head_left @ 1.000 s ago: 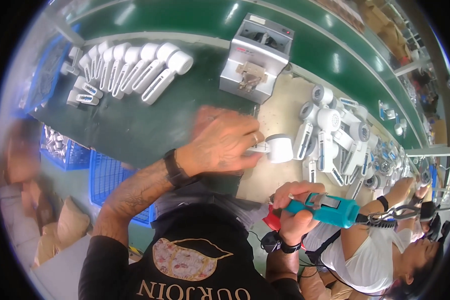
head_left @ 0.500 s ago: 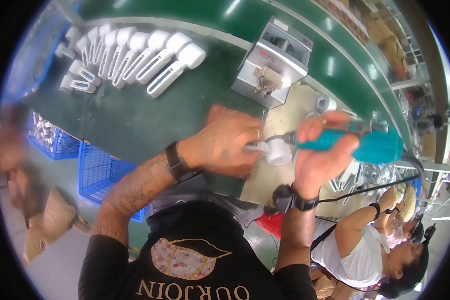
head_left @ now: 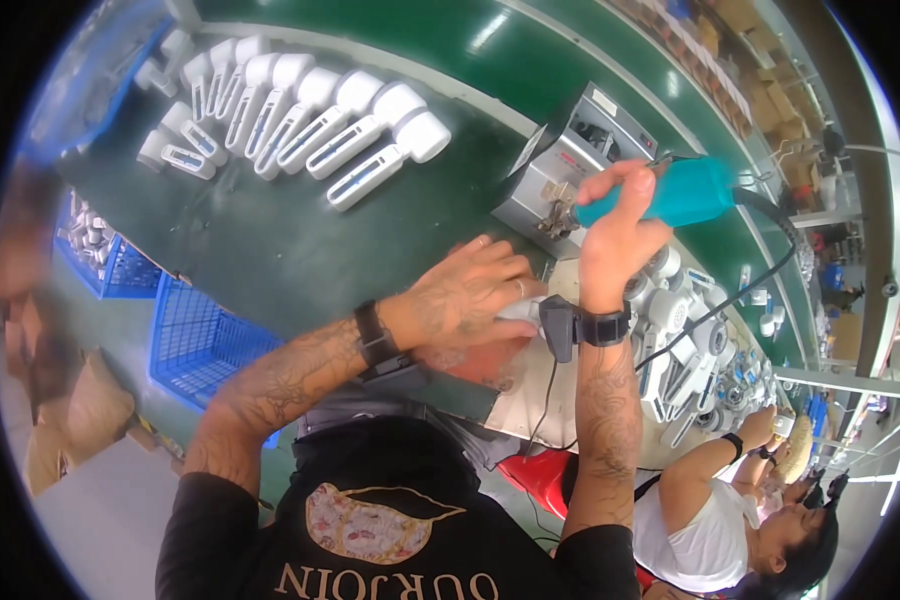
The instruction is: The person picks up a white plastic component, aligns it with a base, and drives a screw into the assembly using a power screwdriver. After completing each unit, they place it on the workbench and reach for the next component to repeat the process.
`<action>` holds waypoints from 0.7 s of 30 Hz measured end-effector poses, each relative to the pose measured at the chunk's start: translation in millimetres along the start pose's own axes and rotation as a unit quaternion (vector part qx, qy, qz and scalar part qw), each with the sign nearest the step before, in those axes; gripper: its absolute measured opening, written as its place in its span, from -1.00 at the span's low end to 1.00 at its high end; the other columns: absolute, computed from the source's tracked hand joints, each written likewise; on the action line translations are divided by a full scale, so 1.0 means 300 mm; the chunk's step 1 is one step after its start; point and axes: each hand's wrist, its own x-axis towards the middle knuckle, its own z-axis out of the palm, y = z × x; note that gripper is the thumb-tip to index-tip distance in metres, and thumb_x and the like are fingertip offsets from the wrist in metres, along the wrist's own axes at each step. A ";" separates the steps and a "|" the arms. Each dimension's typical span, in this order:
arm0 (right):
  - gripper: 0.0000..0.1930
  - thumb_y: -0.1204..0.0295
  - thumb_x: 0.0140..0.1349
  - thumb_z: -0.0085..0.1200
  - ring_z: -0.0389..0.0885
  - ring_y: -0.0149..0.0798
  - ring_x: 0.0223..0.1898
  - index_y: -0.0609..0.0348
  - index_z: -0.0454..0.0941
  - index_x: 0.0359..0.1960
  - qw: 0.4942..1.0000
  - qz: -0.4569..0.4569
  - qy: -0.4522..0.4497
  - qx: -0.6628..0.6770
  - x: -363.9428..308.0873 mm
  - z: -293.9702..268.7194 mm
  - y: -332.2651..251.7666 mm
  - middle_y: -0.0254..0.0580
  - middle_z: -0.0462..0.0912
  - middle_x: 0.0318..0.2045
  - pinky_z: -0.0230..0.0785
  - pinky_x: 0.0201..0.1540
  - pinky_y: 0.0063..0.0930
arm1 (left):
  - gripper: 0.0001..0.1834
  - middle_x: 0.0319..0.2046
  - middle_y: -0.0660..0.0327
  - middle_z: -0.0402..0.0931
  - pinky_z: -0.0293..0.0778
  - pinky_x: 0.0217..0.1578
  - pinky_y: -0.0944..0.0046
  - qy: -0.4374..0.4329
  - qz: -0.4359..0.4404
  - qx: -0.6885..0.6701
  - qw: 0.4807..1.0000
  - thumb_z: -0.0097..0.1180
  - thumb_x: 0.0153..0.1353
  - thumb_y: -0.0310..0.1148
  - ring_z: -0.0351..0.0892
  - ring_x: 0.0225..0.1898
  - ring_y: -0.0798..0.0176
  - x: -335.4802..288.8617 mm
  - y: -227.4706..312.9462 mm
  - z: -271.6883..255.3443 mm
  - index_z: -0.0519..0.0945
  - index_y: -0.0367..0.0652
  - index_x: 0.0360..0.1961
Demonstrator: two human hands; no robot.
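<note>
My left hand (head_left: 465, 295) is closed around a white round-headed handle piece (head_left: 522, 312) above the near edge of the table. My right wrist hides most of that piece's head. A teal electric screwdriver (head_left: 695, 195) is gripped in my right hand (head_left: 620, 235), its tip pointing left at the front of a grey metal box-shaped machine (head_left: 525, 190). Whether the tip touches the machine's small metal fitting (head_left: 558, 208) I cannot tell. Under my left hand lies a reddish flat thing (head_left: 475, 365), blurred.
Several white round-headed handle pieces (head_left: 365, 178) stand in a row at the far left of the dark green table. Loose white and grey parts (head_left: 670, 340) are heaped at right. Blue crates (head_left: 195, 340) sit at left. The screwdriver's black cable (head_left: 770, 285) loops right. A co-worker (head_left: 705, 535) works at lower right.
My right hand has lifted the screwdriver away from the white piece and carried it up to the metal machine. My left hand keeps hold of the piece. The view has shifted slightly.
</note>
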 end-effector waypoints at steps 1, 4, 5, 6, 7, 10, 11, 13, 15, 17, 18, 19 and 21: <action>-0.61 0.12 0.49 -0.05 0.53 -0.33 -0.53 0.27 0.48 -0.24 1.000 -0.005 -0.004 0.009 -0.003 -0.004 0.014 -0.20 0.54 -0.58 0.34 -0.44 -0.48 | -0.54 -0.22 0.21 0.45 0.35 0.01 0.09 -0.008 -0.014 -0.015 1.000 0.23 0.20 -0.02 0.41 -0.09 0.13 0.001 0.003 -0.004 0.62 -0.10 0.00; -0.63 0.14 0.49 -0.05 0.52 -0.33 -0.55 0.26 0.47 -0.26 1.000 0.006 -0.003 -0.003 -0.010 -0.004 -0.008 -0.21 0.52 -0.58 0.34 -0.45 -0.48 | -0.54 -0.20 0.20 0.46 0.34 0.02 0.08 -0.007 -0.009 -0.014 1.000 0.23 0.20 0.00 0.41 -0.09 0.12 0.002 -0.007 0.011 0.63 -0.08 0.00; -0.63 0.14 0.49 -0.05 0.52 -0.33 -0.55 0.26 0.47 -0.26 1.000 0.006 0.001 -0.005 -0.014 -0.002 -0.015 -0.21 0.52 -0.58 0.34 -0.45 -0.48 | -0.54 -0.20 0.20 0.46 0.34 0.02 0.08 -0.009 -0.006 -0.016 1.000 0.23 0.20 0.00 0.41 -0.09 0.12 0.002 -0.009 0.013 0.63 -0.08 0.00; -0.63 0.15 0.49 -0.05 0.51 -0.34 -0.56 0.27 0.47 -0.25 1.000 0.023 -0.009 0.012 -0.020 0.001 -0.021 -0.22 0.52 -0.58 0.34 -0.45 -0.48 | -0.52 -0.20 0.25 0.46 0.34 0.02 0.10 -0.004 -0.012 -0.005 1.000 0.24 0.19 0.02 0.42 -0.09 0.16 -0.003 -0.011 0.012 0.63 -0.02 0.03; -0.64 0.16 0.49 -0.06 0.51 -0.34 -0.56 0.27 0.48 -0.24 0.999 0.041 -0.019 0.029 -0.022 0.000 -0.029 -0.23 0.51 -0.59 0.34 -0.45 -0.48 | -0.51 -0.20 0.30 0.47 0.33 0.02 0.13 0.000 -0.017 0.005 1.000 0.26 0.18 0.05 0.43 -0.10 0.20 -0.004 -0.011 0.014 0.63 0.05 0.07; -0.65 0.17 0.50 -0.07 0.50 -0.34 -0.57 0.29 0.47 -0.21 0.997 0.072 -0.012 -0.018 -0.097 -0.035 -0.104 -0.24 0.50 -0.59 0.33 -0.47 -0.47 | -0.51 -0.19 0.30 0.48 0.33 0.02 0.13 0.009 -0.027 0.010 1.000 0.25 0.18 0.05 0.43 -0.09 0.19 -0.015 -0.023 0.036 0.64 0.05 0.05; -0.61 0.13 0.48 -0.04 0.48 -0.32 -0.57 0.32 0.45 -0.15 0.998 0.062 -0.012 0.006 -0.125 -0.064 -0.113 -0.23 0.48 -0.59 0.34 -0.48 -0.44 | -0.51 -0.19 0.30 0.48 0.33 0.02 0.13 0.010 -0.031 0.011 0.999 0.25 0.18 0.05 0.43 -0.09 0.19 -0.013 -0.019 0.034 0.64 0.05 0.05; -0.58 0.10 0.47 -0.02 0.48 -0.31 -0.58 0.33 0.44 -0.14 0.997 0.067 -0.013 0.041 -0.175 -0.108 -0.131 -0.22 0.47 -0.58 0.34 -0.49 -0.43 | -0.52 -0.17 0.29 0.49 0.33 0.03 0.14 -0.018 -0.035 0.000 0.999 0.25 0.18 0.05 0.43 -0.08 0.18 -0.005 -0.008 0.017 0.65 0.05 0.05; -0.49 0.02 0.43 0.04 0.47 -0.28 -0.58 0.35 0.40 -0.09 0.996 0.064 -0.005 0.060 -0.197 -0.132 -0.118 -0.20 0.44 -0.57 0.35 -0.49 -0.40 | -0.52 -0.17 0.29 0.49 0.33 0.03 0.14 -0.017 -0.033 0.005 0.999 0.25 0.18 0.05 0.43 -0.07 0.18 -0.003 -0.010 0.016 0.65 0.06 0.05; -0.49 0.01 0.42 0.04 0.47 -0.28 -0.57 0.35 0.40 -0.10 0.996 0.075 -0.017 0.054 -0.208 -0.135 -0.126 -0.20 0.44 -0.57 0.35 -0.49 -0.39 | -0.53 -0.16 0.29 0.49 0.34 0.04 0.14 -0.015 -0.031 0.011 0.999 0.25 0.18 0.04 0.43 -0.07 0.17 -0.004 -0.009 0.016 0.65 0.06 0.05; -0.49 0.01 0.42 0.05 0.48 -0.28 -0.57 0.35 0.40 -0.10 0.995 0.085 -0.031 0.049 -0.209 -0.135 -0.130 -0.20 0.44 -0.57 0.35 -0.49 -0.39 | -0.53 -0.16 0.29 0.49 0.34 0.04 0.14 -0.017 -0.037 0.008 0.999 0.25 0.18 0.04 0.43 -0.06 0.17 -0.006 -0.009 0.014 0.65 0.06 0.05; -0.48 0.00 0.41 0.06 0.48 -0.27 -0.56 0.36 0.40 -0.10 0.994 0.086 -0.032 0.060 -0.212 -0.139 -0.117 -0.19 0.45 -0.57 0.36 -0.50 -0.38 | -0.53 -0.16 0.30 0.49 0.34 0.04 0.13 -0.019 -0.044 0.006 0.999 0.26 0.18 0.04 0.43 -0.06 0.17 -0.005 -0.007 0.013 0.65 0.06 0.04; -0.48 0.00 0.40 0.06 0.48 -0.27 -0.57 0.35 0.40 -0.11 0.995 0.077 -0.023 0.055 -0.217 -0.128 -0.116 -0.20 0.45 -0.57 0.35 -0.50 -0.39 | -0.53 -0.16 0.30 0.49 0.34 0.04 0.13 -0.021 -0.045 0.004 0.999 0.26 0.18 0.04 0.43 -0.06 0.17 -0.006 -0.007 0.014 0.65 0.07 0.04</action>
